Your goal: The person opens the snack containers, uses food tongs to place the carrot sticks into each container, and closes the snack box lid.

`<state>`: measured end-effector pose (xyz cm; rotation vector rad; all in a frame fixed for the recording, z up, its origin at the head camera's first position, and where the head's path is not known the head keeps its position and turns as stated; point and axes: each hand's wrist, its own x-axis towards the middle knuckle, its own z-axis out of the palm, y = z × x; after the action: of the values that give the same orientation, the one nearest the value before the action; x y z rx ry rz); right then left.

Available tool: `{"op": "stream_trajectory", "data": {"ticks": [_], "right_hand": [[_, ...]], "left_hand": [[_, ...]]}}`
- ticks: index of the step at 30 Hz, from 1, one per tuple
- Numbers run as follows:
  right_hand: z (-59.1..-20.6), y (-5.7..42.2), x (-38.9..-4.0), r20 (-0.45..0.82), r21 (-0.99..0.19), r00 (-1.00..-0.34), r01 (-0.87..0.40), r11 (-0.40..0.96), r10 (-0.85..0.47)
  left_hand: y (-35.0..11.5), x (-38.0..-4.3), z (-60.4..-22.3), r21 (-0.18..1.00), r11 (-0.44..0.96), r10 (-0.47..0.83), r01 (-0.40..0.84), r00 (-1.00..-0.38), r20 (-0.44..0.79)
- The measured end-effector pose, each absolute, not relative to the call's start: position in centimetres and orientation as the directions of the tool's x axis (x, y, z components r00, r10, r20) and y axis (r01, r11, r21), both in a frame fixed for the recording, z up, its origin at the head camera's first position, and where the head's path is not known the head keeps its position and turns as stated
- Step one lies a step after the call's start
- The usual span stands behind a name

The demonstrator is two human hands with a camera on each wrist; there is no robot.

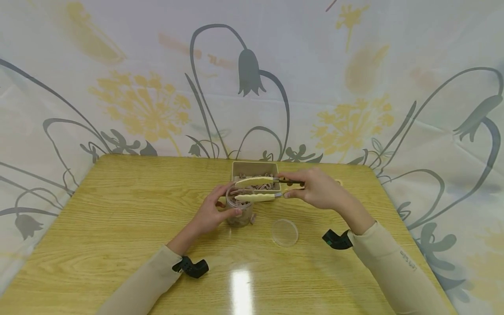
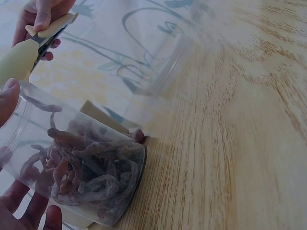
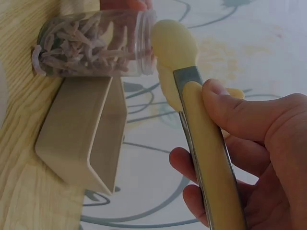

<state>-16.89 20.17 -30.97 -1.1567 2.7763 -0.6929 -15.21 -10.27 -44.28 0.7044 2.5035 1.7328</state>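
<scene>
My left hand (image 1: 212,212) grips a clear plastic jar (image 1: 239,220) around its side, thumb in front. Brownish-grey dried strips (image 2: 103,177) partly fill the jar, which stands uncovered on the table. My right hand (image 1: 316,189) holds tongs (image 3: 211,158) with cream tips and metal arms, squeezed between thumb and fingers. In the head view the tong tips are spread, over the jar's mouth and the near side of a beige box (image 1: 255,168). More strips lie in the box. One loose strip (image 3: 37,60) is on the table against the jar's base.
A round translucent lid (image 1: 285,232) lies flat on the wooden table (image 1: 157,236), right of the jar. The box stands behind the jar, near the table's back edge. A flower-patterned cloth (image 1: 252,118) hangs behind the table.
</scene>
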Motion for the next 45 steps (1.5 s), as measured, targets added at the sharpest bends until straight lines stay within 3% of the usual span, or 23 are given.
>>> {"op": "stream_trajectory", "data": {"ticks": [10,20,27,39,45], "right_hand": [[-31.9,21.5,-18.1,0.163,-0.462,-0.761,-0.621,0.633,-0.628],[-32.4,22.4,-20.1,0.068,-0.481,-0.849,-0.488,0.728,-0.524],[-32.4,22.3,-21.6,0.017,-0.357,-0.858,-0.484,0.799,-0.513],[-29.9,19.7,-23.9,-0.260,-0.074,-0.815,-0.518,0.852,-0.517],[-29.6,17.8,-24.9,-0.349,-0.025,-0.792,-0.527,0.849,-0.501]], "left_hand": [[-10.1,-15.3,-44.1,0.889,0.274,0.378,0.368,-0.891,0.252],[-9.8,-15.4,-44.3,0.892,0.255,0.377,0.374,-0.888,0.265],[-9.8,-15.5,-44.3,0.892,0.257,0.377,0.372,-0.888,0.262],[-9.9,-15.3,-44.3,0.900,0.250,0.374,0.357,-0.893,0.251],[-10.1,-15.1,-44.1,0.906,0.251,0.365,0.341,-0.900,0.238]]}}
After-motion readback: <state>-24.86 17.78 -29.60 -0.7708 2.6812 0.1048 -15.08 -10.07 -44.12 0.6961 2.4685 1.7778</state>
